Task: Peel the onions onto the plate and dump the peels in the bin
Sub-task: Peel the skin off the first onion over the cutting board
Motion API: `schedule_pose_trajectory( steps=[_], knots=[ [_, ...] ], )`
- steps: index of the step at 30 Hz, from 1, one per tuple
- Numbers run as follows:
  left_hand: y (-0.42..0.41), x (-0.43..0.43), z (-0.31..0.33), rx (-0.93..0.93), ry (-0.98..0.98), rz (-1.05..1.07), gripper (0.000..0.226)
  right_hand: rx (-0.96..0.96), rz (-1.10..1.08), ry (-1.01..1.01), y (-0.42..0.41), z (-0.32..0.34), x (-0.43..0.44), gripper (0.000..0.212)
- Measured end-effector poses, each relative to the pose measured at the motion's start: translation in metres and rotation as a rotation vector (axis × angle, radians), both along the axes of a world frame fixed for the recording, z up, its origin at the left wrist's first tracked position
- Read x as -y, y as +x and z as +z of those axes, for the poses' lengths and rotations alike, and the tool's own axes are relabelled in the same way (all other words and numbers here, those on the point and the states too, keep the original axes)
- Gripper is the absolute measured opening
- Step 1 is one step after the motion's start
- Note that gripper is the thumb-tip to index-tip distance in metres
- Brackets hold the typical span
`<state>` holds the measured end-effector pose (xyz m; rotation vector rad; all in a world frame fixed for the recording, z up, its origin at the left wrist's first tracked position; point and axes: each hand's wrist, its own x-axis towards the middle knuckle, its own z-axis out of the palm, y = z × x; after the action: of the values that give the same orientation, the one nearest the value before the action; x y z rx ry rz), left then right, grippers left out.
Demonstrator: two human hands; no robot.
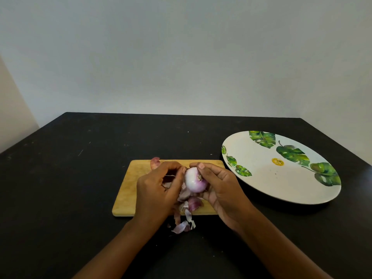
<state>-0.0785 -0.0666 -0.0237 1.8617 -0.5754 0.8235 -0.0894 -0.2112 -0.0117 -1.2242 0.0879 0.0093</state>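
A mostly peeled onion (pixel 194 180), white with a purple lower half, is held just above the wooden cutting board (pixel 128 190). My right hand (pixel 220 190) grips it from the right, thumb over its top and fingers beneath. My left hand (pixel 159 188) curls against the onion's left side, fingertips pinching a strip of skin there. Loose purple and white peels (pixel 186 215) lie under the hands, spilling off the board's front edge onto the table. The white plate (pixel 281 178) with green leaf prints sits to the right, holding nothing.
Another onion piece or peel (pixel 155 162) pokes out behind my left hand at the board's far edge. Everything rests on a black table (pixel 70 178) against a pale wall. No bin is in view.
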Motion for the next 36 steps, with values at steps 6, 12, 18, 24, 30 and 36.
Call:
schedule_pose_trajectory(
  steps=[6, 12, 18, 24, 30, 36],
  knots=[
    [0.006, -0.002, -0.002, -0.142, -0.081, 0.100, 0.009, 0.019, -0.027, 0.047, 0.002, -0.001, 0.002, 0.021],
    [0.003, 0.001, 0.003, -0.122, -0.067, -0.054, 0.010, 0.061, -0.049, -0.057, 0.002, -0.005, 0.002, 0.021],
    [0.002, -0.001, 0.005, -0.169, -0.071, -0.214, 0.024, 0.104, -0.058, -0.164, 0.004, -0.008, 0.004, 0.013],
    [0.004, -0.006, 0.006, 0.015, 0.101, -0.183, 0.019, 0.157, -0.041, -0.253, 0.003, -0.008, 0.005, 0.008],
    [0.002, -0.008, 0.008, 0.009, 0.236, -0.157, 0.016, 0.281, 0.002, -0.376, -0.002, -0.005, 0.008, 0.013],
    [-0.006, -0.002, 0.013, -0.220, 0.320, -0.103, 0.052, 0.384, 0.030, -0.552, -0.003, -0.007, 0.010, 0.015]
  ],
)
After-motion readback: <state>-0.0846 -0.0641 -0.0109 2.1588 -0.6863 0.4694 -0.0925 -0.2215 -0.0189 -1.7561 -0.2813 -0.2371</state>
